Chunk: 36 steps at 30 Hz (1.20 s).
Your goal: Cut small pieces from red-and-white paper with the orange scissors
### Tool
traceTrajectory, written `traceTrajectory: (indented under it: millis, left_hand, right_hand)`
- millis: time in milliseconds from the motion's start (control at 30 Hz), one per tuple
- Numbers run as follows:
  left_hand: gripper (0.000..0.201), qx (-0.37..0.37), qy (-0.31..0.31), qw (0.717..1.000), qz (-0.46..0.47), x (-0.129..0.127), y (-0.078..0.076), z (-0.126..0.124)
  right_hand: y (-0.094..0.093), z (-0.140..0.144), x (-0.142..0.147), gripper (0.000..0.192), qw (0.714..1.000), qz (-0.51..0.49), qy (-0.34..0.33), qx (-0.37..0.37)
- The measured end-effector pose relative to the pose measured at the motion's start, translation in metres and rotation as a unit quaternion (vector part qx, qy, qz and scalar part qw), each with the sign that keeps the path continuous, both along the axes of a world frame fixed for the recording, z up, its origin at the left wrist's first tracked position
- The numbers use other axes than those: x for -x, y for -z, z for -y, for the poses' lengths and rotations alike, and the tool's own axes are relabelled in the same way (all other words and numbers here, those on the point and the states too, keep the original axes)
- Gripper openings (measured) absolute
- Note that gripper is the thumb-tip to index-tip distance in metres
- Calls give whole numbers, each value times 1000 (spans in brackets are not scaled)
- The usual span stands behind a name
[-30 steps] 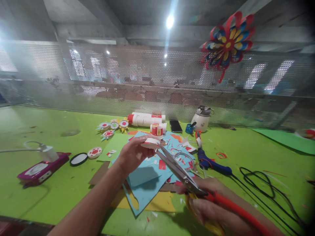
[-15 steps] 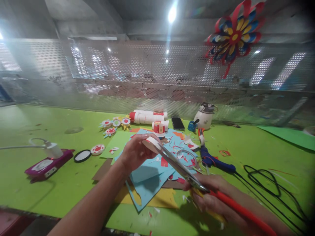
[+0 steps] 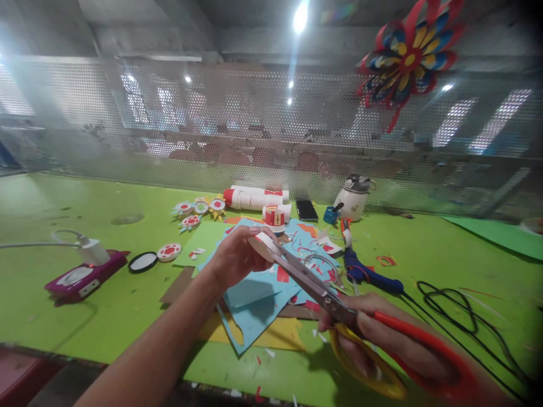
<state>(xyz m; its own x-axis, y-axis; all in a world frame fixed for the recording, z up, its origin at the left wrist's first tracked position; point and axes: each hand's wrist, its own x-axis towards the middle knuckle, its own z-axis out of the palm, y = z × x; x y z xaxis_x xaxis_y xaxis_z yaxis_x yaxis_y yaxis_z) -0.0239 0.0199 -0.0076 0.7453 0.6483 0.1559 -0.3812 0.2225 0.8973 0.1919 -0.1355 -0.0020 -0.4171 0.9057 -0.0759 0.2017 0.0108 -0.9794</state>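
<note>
a small white paper piece [image 3: 261,244] is pinched in the closed fingers of the left hand [image 3: 235,259], above the blue paper sheets [image 3: 254,299] on the green table [image 3: 85,316]. the scissors [image 3: 314,288] are gripped by the right hand [image 3: 382,339] through the red and yellow loops, with the steel blades nearly closed at the paper edge. because the thumb lies just beside the blades, it could be nicked, or the thin, stiff paper could be cut crooked if it is bent.

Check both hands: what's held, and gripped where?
Left hand pinches a small white paper piece by its near edge. Right hand holds scissors by the red-and-yellow handle loops.
</note>
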Motion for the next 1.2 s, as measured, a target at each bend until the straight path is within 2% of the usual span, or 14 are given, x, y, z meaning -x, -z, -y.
traceTrajectory:
  millis: [167, 300, 433, 600, 833, 1033, 1200]
  left_hand:
    - [33, -8, 5, 1000, 9, 2, 3, -2]
    - [31, -19, 3, 1000, 12, 1, 2, 0]
    - [30, -17, 8, 1000, 25, -1, 2, 2]
    - [32, -18, 32, 998, 42, -3, 4, 2]
    - [32, -11, 33, 998, 56, -5, 5, 5]
    - [33, -4, 31, 998, 53, -5, 4, 6]
    - [34, -7, 29, 998, 56, -6, 4, 5]
  right_hand:
    - [6, 1, -3, 46, 998, -50, 0, 48]
    - [18, 0, -6, 51, 992, -99, -24, 76]
    - [25, -1, -6, 51, 992, -109, -24, 54]
    - [24, -2, -1, 57, 991, -123, -22, 39]
    - [8, 1, 4, 50, 996, -77, 10, 50]
    - [6, 3, 6, 47, 999, -29, 42, -3]
    - [9, 3, 6, 44, 999, 5, 30, -42]
